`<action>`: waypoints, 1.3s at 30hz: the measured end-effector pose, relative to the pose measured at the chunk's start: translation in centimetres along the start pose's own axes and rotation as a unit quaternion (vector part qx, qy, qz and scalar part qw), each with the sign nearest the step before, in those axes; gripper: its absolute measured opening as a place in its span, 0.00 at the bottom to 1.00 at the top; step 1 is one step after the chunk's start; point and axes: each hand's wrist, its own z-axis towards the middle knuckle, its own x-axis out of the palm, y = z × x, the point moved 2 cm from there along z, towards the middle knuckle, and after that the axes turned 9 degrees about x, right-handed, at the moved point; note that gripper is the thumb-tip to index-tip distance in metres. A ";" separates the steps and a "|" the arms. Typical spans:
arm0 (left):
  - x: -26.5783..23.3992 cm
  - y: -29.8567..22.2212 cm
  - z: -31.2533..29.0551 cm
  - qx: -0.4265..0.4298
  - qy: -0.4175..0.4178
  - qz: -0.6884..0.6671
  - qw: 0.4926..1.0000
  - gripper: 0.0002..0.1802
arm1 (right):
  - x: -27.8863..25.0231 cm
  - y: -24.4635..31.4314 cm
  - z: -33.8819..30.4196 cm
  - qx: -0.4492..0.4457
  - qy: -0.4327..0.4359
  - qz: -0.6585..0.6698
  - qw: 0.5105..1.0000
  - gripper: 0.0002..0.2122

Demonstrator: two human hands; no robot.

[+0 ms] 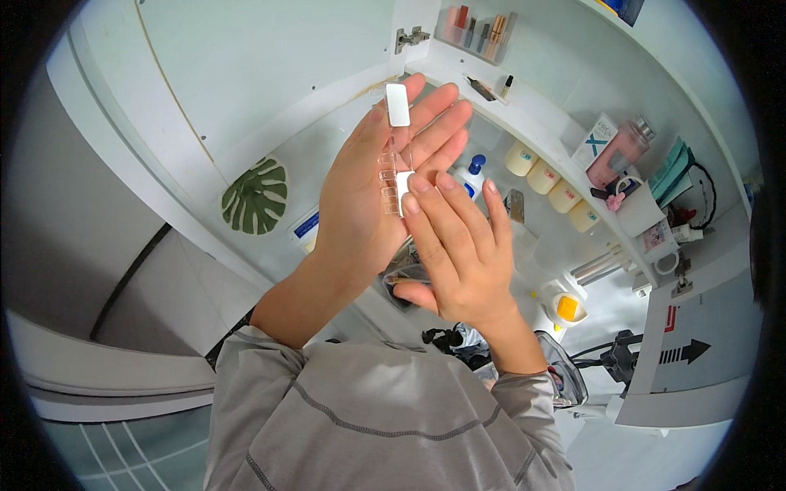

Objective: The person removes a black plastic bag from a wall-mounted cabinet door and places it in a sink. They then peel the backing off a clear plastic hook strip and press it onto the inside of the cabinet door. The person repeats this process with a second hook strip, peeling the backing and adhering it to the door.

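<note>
My left hand (pixel 350 192) is raised palm up, fingers stretched, and a clear plastic holder (pixel 388 182) with a row of small notches lies along the palm. Two white rectangular pads sit on the holder: an upper pad (pixel 398 105) near the base of the fingers, fully in sight, and a lower pad (pixel 402 186) partly covered. My right hand (pixel 468 258) comes in from the right with its fingers extended, fingertips resting on that lower pad. Its thumb points left, apart from the holder. The holder's right edge is partly hidden by my right fingertips.
A cabinet shelf with a pink bottle (pixel 622 155) and a white box (pixel 595 141) runs along the right. Several cream containers (pixel 542 177) hang below it. A white bottle with a blue pump (pixel 473 173) stands behind my hands. An open cabinet door (pixel 270 65) fills the upper left.
</note>
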 end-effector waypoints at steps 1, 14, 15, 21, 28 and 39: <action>-0.1 0.1 0.0 -0.003 -0.007 -0.002 1.000 0.26 | 0.1 0.1 0.1 0.007 0.006 0.012 1.000 0.30; -1.4 0.4 -0.5 -0.050 0.017 -0.023 0.998 0.26 | 1.7 0.8 -0.2 0.054 0.057 0.173 0.982 0.37; -1.7 0.5 -0.4 -0.062 0.021 -0.022 0.998 0.26 | 1.4 0.6 -0.5 0.049 0.075 0.181 0.979 0.35; -3.1 2.7 -2.2 -0.168 0.041 0.015 0.985 0.23 | -0.8 -3.9 1.1 0.135 -0.079 0.185 0.970 0.18; -3.5 4.8 -3.9 -0.249 0.042 0.005 0.968 0.16 | -0.9 -5.8 0.0 0.207 0.020 0.326 0.922 0.10; -3.5 12.3 -7.1 -0.387 0.084 0.009 0.918 0.09 | -1.6 -5.7 -9.3 0.452 -0.087 0.278 0.843 0.08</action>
